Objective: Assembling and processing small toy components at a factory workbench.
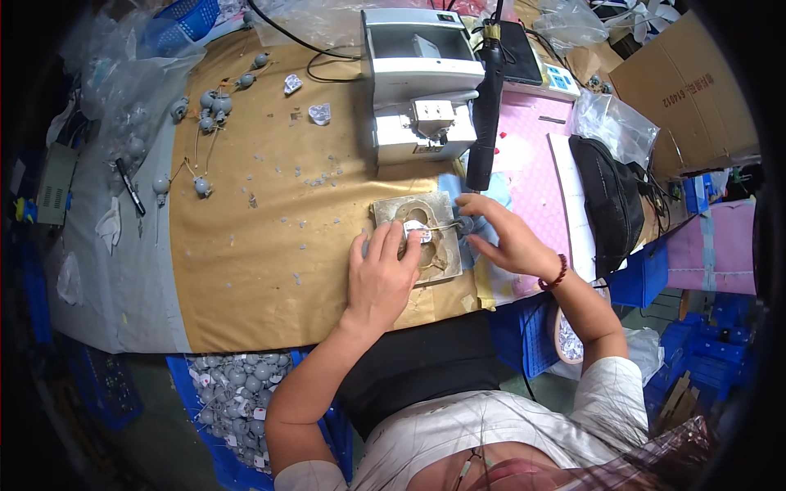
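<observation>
A grey metal plate (391, 211) with a curved groove lies on the brown table covering, in front of a white machine (419, 82). My left hand (381, 274) rests flat on the plate, its fingertips pressing a small white tag (417, 231) and a thin wire. My right hand (503, 233) reaches in from the right and pinches a small grey round part (467, 222) at the plate's right edge, over a blue cloth (450, 186). A red bead bracelet sits on my right wrist.
Several grey round parts with wires (209, 106) lie at the table's far left. A black handled tool (485, 106) hangs beside the machine. A black bag (610, 196) and cardboard box (696, 90) stand right. A blue crate of grey parts (229, 393) sits below the table.
</observation>
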Demonstrator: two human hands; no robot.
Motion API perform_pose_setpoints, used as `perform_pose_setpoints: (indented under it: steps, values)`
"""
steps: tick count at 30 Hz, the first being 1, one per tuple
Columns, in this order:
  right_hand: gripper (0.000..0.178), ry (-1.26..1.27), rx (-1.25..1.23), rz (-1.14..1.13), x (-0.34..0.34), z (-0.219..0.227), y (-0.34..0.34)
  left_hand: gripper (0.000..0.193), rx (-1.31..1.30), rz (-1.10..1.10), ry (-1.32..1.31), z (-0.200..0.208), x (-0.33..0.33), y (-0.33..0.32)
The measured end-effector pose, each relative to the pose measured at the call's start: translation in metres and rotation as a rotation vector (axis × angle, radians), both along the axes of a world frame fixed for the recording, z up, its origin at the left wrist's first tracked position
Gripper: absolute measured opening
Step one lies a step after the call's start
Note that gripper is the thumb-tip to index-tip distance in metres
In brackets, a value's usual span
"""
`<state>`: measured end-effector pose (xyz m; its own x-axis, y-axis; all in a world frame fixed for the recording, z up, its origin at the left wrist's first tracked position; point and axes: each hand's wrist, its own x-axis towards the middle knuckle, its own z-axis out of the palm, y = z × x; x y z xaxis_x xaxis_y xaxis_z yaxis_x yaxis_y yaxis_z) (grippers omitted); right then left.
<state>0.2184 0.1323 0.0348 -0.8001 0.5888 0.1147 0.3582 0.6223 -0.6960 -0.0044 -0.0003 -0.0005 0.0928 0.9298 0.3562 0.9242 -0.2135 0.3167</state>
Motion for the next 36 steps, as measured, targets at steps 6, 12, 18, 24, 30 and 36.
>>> perform_pose_setpoints:
  steps: [6,12,18,24,30,36]
  values:
    - [0.035,0.053,0.24,-0.147,-0.02,-0.025,-0.005,0.044,0.025,-0.042,-0.01,-0.003,-0.007,0.0]
    - [0.034,0.242,-0.091,-0.18,-0.023,-0.025,0.006,0.049,0.006,-0.025,-0.046,-0.001,-0.007,0.0]
    - [0.034,0.226,0.323,-0.179,-0.029,-0.027,0.002,0.047,0.012,-0.018,-0.046,-0.004,-0.008,0.001]
    - [0.033,0.633,-0.911,-0.056,-0.04,-0.026,0.009,0.032,0.039,-0.045,-0.019,-0.001,-0.008,0.004]
    - [0.045,0.469,-1.167,-0.003,-0.049,-0.008,0.019,0.042,0.035,-0.054,-0.054,-0.002,-0.011,0.005]
    - [0.042,0.001,-0.455,0.044,-0.06,-0.001,0.025,0.039,0.033,-0.082,-0.097,-0.001,-0.015,0.008]
